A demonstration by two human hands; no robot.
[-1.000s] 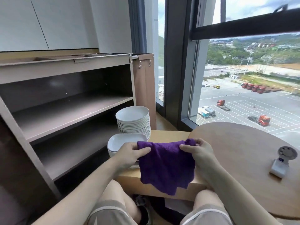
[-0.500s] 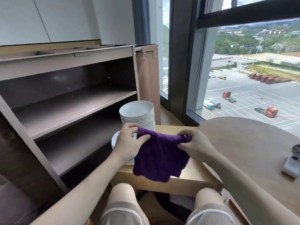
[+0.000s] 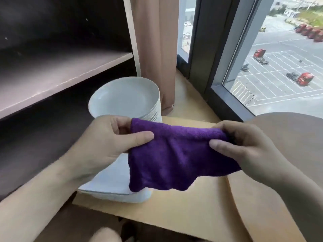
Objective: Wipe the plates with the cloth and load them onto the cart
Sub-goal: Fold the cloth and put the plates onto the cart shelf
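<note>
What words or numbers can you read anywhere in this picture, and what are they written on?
There are none that can be read.
purple cloth: plain, no label showing.
stack of white plates: no marks.
cart shelf: no writing.
red trucks outside the window: too small and blurred to show any lettering.

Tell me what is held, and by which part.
The purple fuzzy cloth: the left hand pinches its upper left corner, the right hand its upper right corner.
</note>
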